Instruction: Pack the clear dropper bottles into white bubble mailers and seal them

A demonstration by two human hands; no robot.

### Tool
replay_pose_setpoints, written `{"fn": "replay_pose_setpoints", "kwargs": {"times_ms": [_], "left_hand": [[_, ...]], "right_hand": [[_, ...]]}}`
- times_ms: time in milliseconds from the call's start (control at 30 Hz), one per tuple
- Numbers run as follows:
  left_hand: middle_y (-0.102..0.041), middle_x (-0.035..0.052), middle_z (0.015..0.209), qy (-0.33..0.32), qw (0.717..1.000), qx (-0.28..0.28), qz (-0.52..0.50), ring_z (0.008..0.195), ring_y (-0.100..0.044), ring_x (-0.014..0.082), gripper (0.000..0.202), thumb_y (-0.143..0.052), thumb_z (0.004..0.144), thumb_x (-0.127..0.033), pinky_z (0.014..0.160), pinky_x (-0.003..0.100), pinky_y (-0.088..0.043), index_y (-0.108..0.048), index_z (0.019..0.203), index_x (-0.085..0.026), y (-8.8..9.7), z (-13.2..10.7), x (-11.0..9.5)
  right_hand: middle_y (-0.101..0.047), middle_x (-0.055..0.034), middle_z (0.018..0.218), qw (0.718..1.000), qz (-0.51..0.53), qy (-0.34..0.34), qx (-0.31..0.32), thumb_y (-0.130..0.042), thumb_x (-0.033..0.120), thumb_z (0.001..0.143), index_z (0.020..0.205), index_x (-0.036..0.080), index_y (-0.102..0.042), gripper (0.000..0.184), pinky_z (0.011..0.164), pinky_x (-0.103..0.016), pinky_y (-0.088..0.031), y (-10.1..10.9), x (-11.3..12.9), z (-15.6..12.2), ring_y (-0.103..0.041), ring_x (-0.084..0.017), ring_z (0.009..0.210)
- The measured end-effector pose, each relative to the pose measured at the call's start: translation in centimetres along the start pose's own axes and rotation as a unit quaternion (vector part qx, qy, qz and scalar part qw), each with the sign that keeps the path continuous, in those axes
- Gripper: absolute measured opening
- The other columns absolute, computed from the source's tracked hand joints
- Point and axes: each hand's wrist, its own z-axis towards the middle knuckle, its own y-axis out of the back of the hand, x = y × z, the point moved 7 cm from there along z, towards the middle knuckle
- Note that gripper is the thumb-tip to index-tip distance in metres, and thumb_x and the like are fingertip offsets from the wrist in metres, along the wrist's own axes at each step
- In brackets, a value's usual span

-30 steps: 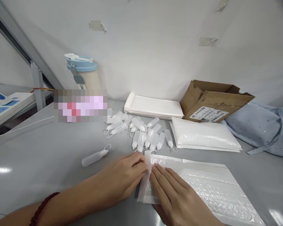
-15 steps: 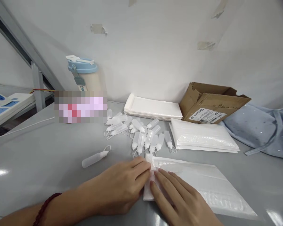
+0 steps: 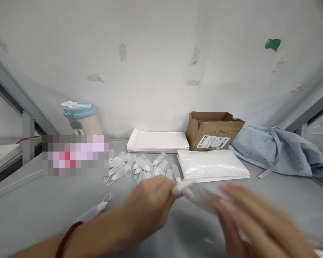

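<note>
My left hand (image 3: 153,197) is closed on one end of a white bubble mailer (image 3: 199,193), raised off the table and seen nearly edge-on. My right hand (image 3: 255,222), smeared by motion, grips the same mailer further right with thumb and fingers. Much of the mailer is hidden behind that hand. Just beyond my left hand lies a group of small clear squeeze bottles (image 3: 122,172) with looped white caps. One separate bottle (image 3: 90,214) rests near my left forearm, partly covered by it.
At the back lie a stack of white mailers (image 3: 158,140) and, nearer, another stack (image 3: 212,165). An open cardboard box (image 3: 218,130) and a blue cloth (image 3: 280,154) are at the right. A blue-lidded tumbler (image 3: 80,116) stands back left, behind a blurred-out patch.
The mailer lay flat on the table under both hands; now it is lifted and tilted between them. My right hand has moved right, away from my left. The camera view has tipped upward.
</note>
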Motion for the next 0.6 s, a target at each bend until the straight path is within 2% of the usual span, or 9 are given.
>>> {"fn": "replay_pose_setpoints", "kwargs": {"times_ms": [33, 67, 133, 167, 200, 267, 400, 500, 600], "left_hand": [[-0.050, 0.0000, 0.052, 0.082, 0.996, 0.010, -0.041, 0.049, -0.046, 0.0117, 0.036, -0.039, 0.093, -0.025, 0.048, 0.024, -0.036, -0.052, 0.060, -0.016, -0.5, 1.6, 1.2], [-0.045, -0.0017, 0.049, 0.169, 0.981, 0.034, -0.091, 0.047, -0.044, 0.0105, 0.040, -0.042, 0.093, -0.031, 0.046, 0.023, -0.033, -0.047, 0.055, -0.017, -1.4, 2.9, 2.4], [-0.046, -0.0025, 0.049, 0.290, 0.927, 0.087, -0.222, 0.045, -0.044, 0.0091, 0.041, -0.046, 0.090, -0.038, 0.043, 0.021, -0.031, -0.047, 0.056, -0.016, -3.9, 5.1, 4.2], [-0.051, -0.0013, 0.052, 0.332, 0.895, 0.114, -0.277, 0.046, -0.047, 0.0089, 0.037, -0.046, 0.090, -0.036, 0.044, 0.020, -0.034, -0.050, 0.060, -0.015, -5.2, 5.8, 4.8], [-0.054, -0.0004, 0.053, 0.353, 0.878, 0.135, -0.295, 0.045, -0.047, 0.0086, 0.035, -0.045, 0.091, -0.035, 0.044, 0.020, -0.036, -0.052, 0.063, -0.015, -6.3, 6.4, 5.3], [-0.055, 0.0006, 0.051, 0.384, 0.854, 0.172, -0.306, 0.041, -0.046, 0.0081, 0.034, -0.044, 0.091, -0.032, 0.043, 0.020, -0.037, -0.053, 0.064, -0.013, -7.9, 7.0, 6.4], [-0.056, 0.0019, 0.048, 0.402, 0.839, 0.230, -0.287, 0.035, -0.042, 0.0062, 0.041, -0.048, 0.088, -0.038, 0.036, 0.019, -0.031, -0.054, 0.057, -0.012, -9.0, 6.8, 8.0], [-0.063, 0.0054, 0.058, 0.396, 0.848, 0.239, -0.258, 0.036, -0.044, 0.0066, 0.046, -0.047, 0.087, -0.048, 0.033, 0.019, -0.029, -0.058, 0.061, -0.011, -8.7, 6.8, 8.6], [-0.065, 0.0067, 0.063, 0.383, 0.872, 0.224, -0.207, 0.038, -0.050, 0.0095, 0.047, -0.041, 0.088, -0.051, 0.034, 0.021, -0.032, -0.057, 0.067, -0.012, -8.1, 6.9, 8.9]], "right_hand": [[-0.058, -0.0055, 0.129, 0.998, -0.045, -0.020, -0.041, -0.068, 0.016, 0.079, 0.135, 0.030, -0.045, 0.062, 0.087, -0.048, -0.055, 0.6, -1.3, 0.3, -0.058, -0.033, 0.113], [-0.049, -0.0094, 0.137, 0.994, -0.082, -0.049, -0.051, -0.070, 0.016, 0.077, 0.139, 0.026, -0.039, 0.071, 0.093, -0.053, -0.050, 0.6, -2.7, 0.6, -0.050, -0.037, 0.121], [-0.046, -0.0156, 0.137, 0.987, -0.098, -0.118, -0.052, -0.067, 0.014, 0.079, 0.138, 0.022, -0.039, 0.065, 0.101, -0.060, -0.038, -0.1, -5.3, 1.1, -0.041, -0.040, 0.127], [-0.047, -0.0172, 0.135, 0.988, -0.089, -0.127, -0.024, -0.063, 0.017, 0.083, 0.135, 0.021, -0.041, 0.057, 0.101, -0.060, -0.037, -1.1, -6.2, 1.3, -0.038, -0.040, 0.129], [-0.048, -0.0184, 0.133, 0.988, -0.080, -0.130, 0.014, -0.060, 0.021, 0.086, 0.133, 0.020, -0.042, 0.051, 0.099, -0.058, -0.039, -2.4, -6.8, 1.3, -0.037, -0.039, 0.130], [-0.048, -0.0226, 0.132, 0.980, -0.082, -0.147, 0.109, -0.058, 0.028, 0.088, 0.130, 0.015, -0.044, 0.046, 0.093, -0.059, -0.042, -5.4, -8.0, 0.6, -0.035, -0.043, 0.130], [-0.044, -0.0259, 0.137, 0.941, -0.095, -0.164, 0.280, -0.075, 0.035, 0.073, 0.130, 0.014, -0.045, 0.068, 0.085, -0.069, -0.040, -10.2, -9.1, -2.3, -0.031, -0.052, 0.128], [-0.042, -0.0239, 0.140, 0.928, -0.100, -0.163, 0.321, -0.078, 0.027, 0.069, 0.135, 0.015, -0.040, 0.077, 0.085, -0.066, -0.041, -11.5, -9.2, -3.4, -0.032, -0.050, 0.128], [-0.043, -0.0244, 0.138, 0.925, -0.122, -0.166, 0.319, -0.076, 0.021, 0.070, 0.135, 0.016, -0.038, 0.076, 0.085, -0.062, -0.043, -11.7, -9.0, -3.2, -0.039, -0.046, 0.125]]}}
